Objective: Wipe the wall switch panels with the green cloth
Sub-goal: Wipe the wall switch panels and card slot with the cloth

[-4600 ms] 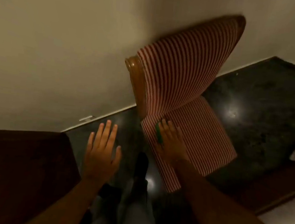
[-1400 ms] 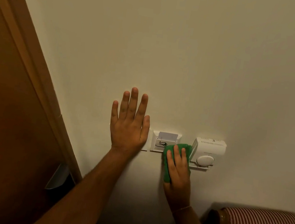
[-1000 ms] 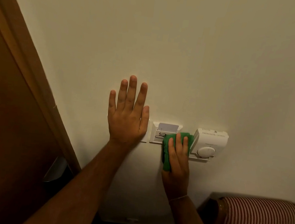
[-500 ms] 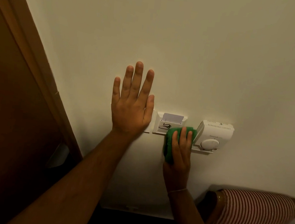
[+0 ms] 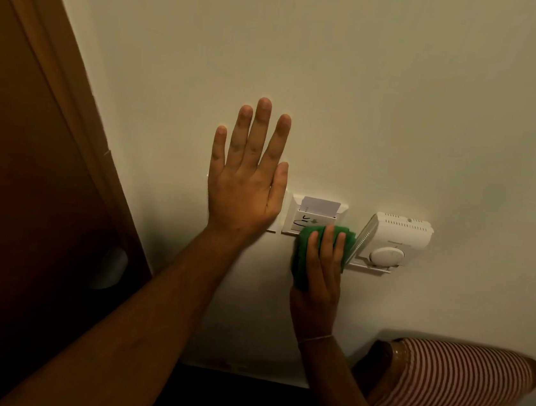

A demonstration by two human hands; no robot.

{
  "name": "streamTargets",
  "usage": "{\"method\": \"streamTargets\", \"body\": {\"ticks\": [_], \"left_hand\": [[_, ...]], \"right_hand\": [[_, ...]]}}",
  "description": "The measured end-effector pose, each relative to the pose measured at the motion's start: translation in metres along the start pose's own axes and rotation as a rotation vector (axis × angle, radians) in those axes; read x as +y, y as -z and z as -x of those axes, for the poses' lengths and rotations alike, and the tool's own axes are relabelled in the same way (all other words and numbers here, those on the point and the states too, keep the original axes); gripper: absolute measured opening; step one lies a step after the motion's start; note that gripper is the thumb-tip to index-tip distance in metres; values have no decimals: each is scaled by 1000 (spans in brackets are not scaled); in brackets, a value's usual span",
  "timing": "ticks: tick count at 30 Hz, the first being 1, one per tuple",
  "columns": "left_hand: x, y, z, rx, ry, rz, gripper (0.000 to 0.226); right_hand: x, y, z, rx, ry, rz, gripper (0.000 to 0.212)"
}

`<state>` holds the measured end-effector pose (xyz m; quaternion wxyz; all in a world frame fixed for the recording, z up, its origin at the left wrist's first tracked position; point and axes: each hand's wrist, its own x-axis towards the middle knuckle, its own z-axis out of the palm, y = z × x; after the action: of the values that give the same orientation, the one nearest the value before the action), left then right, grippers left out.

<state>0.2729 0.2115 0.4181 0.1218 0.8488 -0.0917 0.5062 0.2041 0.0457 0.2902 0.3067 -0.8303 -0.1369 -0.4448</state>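
A hand rubs a green cloth on a wall switch.

The right hand (image 5: pixel 320 275) presses the cloth (image 5: pixel 304 257) flat on the wall (image 5: pixel 372 98), fingers laid over it. The cloth covers the low right corner of the card switch (image 5: pixel 305 218) and touches the side of the white dial box (image 5: pixel 392 243). The left hand (image 5: pixel 247 180) is flat and open, fingers up, over another switch. A striped chair (image 5: pixel 452 394) stands low on the right, and a brown door (image 5: pixel 22 175) is on the left.
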Motion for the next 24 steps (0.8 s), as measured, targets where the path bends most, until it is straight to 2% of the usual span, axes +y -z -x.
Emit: {"method": "streamTargets", "body": {"ticks": [5, 9, 14, 18, 21, 24], "left_hand": [[0, -1, 0, 1, -1, -14, 74], [-1, -3, 0, 6, 6, -18, 76], [0, -3, -1, 14, -7, -2, 73], [0, -4, 0, 20, -4, -2, 73], [0, -5, 0, 29, -2, 10, 73], [0, -4, 0, 23, -2, 3, 73]], "right_hand": [[-5, 1, -16, 23, 7, -42, 82], [-10, -1, -24, 47, 5, -42, 67], [-10, 2, 4, -47, -60, -19, 73], [-18, -2, -16, -4, -16, -43, 57], [-21, -7, -26, 32, 11, -38, 58], [-18, -9, -11, -6, 7, 1, 60]]}}
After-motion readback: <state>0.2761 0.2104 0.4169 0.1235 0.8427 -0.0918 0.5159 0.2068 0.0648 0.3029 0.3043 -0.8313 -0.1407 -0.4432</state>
